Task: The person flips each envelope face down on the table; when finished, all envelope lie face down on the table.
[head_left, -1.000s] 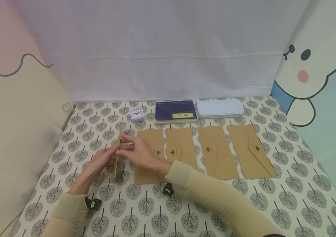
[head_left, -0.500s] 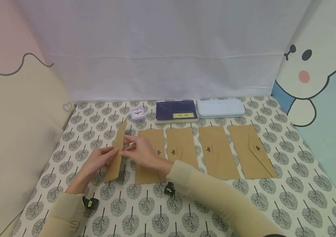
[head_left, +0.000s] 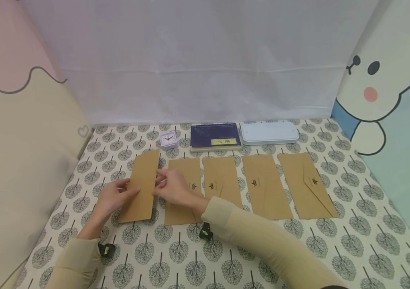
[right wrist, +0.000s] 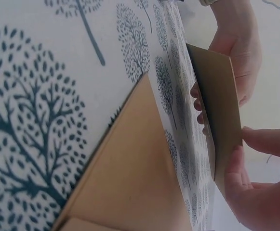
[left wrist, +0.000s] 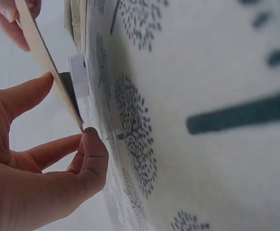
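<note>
A brown paper envelope [head_left: 143, 172] leans with its right long edge lifted off the cloth, its plain face towards the head camera. My left hand [head_left: 112, 196] holds its left edge, thumb on the upper face; in the left wrist view the fingers [left wrist: 95, 149] curl at its lower edge. At the raised edge, my right hand [head_left: 175, 188] pinches the paper between thumb and fingers, as the right wrist view shows with the same envelope [right wrist: 220, 96]. Just right lies another envelope [head_left: 183, 170], partly covered by my right hand and wrist.
Further envelopes lie in a row to the right: one [head_left: 221, 172], another [head_left: 266, 192] and the rightmost [head_left: 299, 180]. Behind them stand a small lilac clock [head_left: 169, 139], a dark blue book [head_left: 205, 134] and a pale blue case [head_left: 270, 132]. Tree-patterned cloth [head_left: 176, 265] covers the table.
The envelope, nearly edge-on to the head camera a second ago, has tilted down to the left and now shows its broad face. My left hand has moved slightly left; the right stays near its place.
</note>
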Demonstrator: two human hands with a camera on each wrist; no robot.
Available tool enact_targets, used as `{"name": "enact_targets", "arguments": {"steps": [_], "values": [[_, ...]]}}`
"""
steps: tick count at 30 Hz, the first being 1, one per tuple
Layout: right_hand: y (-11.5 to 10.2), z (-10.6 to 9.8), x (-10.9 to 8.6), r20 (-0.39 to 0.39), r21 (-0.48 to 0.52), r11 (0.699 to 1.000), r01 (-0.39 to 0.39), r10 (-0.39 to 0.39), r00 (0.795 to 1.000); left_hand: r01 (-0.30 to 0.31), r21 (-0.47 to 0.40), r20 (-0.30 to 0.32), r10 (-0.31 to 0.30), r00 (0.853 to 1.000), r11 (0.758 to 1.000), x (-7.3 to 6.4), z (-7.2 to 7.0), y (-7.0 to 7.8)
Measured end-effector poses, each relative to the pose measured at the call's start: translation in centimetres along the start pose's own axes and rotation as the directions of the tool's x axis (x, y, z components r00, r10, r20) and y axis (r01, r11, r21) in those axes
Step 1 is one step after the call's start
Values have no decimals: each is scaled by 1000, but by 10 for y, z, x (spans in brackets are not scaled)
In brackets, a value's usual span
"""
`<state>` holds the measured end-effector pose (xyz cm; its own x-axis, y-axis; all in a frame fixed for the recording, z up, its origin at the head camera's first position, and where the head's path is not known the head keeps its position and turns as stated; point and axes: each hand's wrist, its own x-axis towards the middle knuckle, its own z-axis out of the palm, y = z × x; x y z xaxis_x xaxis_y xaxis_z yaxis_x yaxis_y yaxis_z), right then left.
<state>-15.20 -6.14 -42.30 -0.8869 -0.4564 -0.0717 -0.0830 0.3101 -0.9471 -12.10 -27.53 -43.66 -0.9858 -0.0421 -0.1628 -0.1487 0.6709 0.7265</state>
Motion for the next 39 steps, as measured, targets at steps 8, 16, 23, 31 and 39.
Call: {"name": "enact_targets", "arguments": {"steps": [8, 16, 23, 31, 39], "values": [[3, 6, 5, 29, -132, 987, -88, 92, 995, -3, 76, -25, 4, 1000, 997, -1, 0, -4], [6, 8, 11, 32, -384, 919, -91, 112, 993, -16, 94, -9, 17, 1000, 995, -2, 0, -8], [7, 11, 11, 33, -433, 891, -136, 167, 985, -12, 135, 22, 10, 1000, 991, -2, -2, -10], [6, 14, 10, 25, -464, 872, -158, 191, 981, -27, 198, 42, 19, 999, 980, -1, 0, -8], [2, 20, 9, 17, -505, 844, -182, 220, 975, -50, 308, 47, 38, 998, 950, 1, 0, -4]]}}
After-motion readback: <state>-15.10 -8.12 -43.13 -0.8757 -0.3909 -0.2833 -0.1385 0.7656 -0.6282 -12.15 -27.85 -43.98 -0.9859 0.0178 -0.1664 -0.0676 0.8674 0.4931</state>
